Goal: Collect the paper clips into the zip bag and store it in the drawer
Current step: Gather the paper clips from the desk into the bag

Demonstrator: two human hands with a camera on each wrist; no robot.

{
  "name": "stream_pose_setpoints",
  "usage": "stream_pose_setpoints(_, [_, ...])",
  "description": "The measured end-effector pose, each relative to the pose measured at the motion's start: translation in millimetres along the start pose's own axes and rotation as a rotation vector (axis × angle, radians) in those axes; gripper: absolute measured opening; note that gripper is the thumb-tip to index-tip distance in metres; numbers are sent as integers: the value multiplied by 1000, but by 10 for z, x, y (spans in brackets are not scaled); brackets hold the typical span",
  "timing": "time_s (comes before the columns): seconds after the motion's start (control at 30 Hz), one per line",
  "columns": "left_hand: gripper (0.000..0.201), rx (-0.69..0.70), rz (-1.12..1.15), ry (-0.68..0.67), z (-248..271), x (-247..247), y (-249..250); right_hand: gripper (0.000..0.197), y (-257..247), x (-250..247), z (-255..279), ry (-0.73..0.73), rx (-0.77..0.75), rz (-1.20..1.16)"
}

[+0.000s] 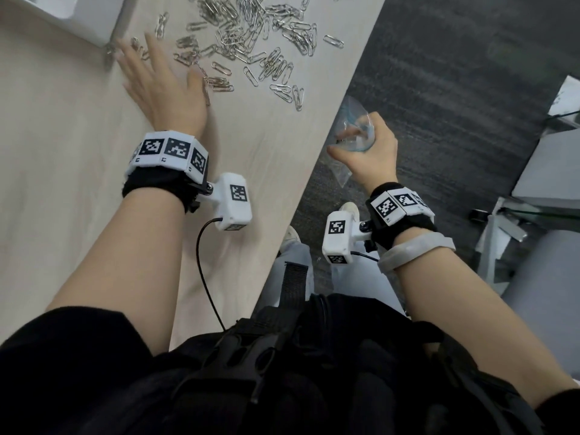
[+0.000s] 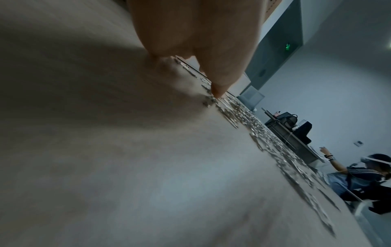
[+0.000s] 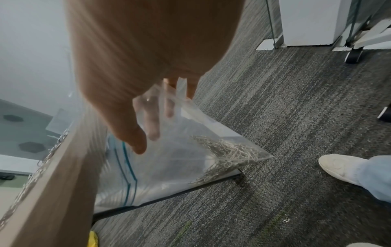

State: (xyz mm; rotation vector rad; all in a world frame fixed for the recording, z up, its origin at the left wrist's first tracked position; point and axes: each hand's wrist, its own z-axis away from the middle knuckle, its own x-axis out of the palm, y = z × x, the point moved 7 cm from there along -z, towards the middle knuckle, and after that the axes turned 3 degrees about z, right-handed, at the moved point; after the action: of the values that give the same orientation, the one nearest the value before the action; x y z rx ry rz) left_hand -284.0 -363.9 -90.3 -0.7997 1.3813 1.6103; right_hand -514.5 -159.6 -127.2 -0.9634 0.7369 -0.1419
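A wide scatter of silver wire paper clips lies on the pale wood-grain tabletop, reaching close to its right edge. The left hand rests flat on the tabletop at the near-left fringe of the scatter, its fingers straight and spread, the fingertips touching down among the nearest clips; a few clips lie under or right against its thumb side. The right hand is off the table, just past its right edge and over the dark grey carpet, and grips the clear plastic zip bag with blue lines near its mouth; its fingers curl round the bunched upper part of the bag, some seen through the plastic. The bag hangs below the hand beside the table edge, and a clump of silver clips sits in its lower corner. A white box-shaped object stands on the tabletop's far-left corner. A white shoe stands on the carpet below.
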Motion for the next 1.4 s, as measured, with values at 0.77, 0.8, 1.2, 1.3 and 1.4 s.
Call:
stream_pose_setpoints(0.77, [71, -9, -67, 8, -36, 14, -121, 42, -7, 104, -261, 4, 11, -21])
stream_pose_setpoints(0.8, [69, 31, -36, 13, -28, 19, -87, 41, -17, 99, -264, 8, 11, -25])
stream_pose_setpoints(1.2, [47, 299, 119, -9, 25, 44, 419, 31, -47, 38, -243, 15, 40, 3])
stream_pose_setpoints(1.3, [57, 210, 0, -128, -52, 166, 427, 30, -65, 19, -229, 3, 32, -6])
stream_pose_setpoints(1.4, [63, 243, -65, -203, -20, 306, 547, 40, -59, -12, -193, 3, 20, -23])
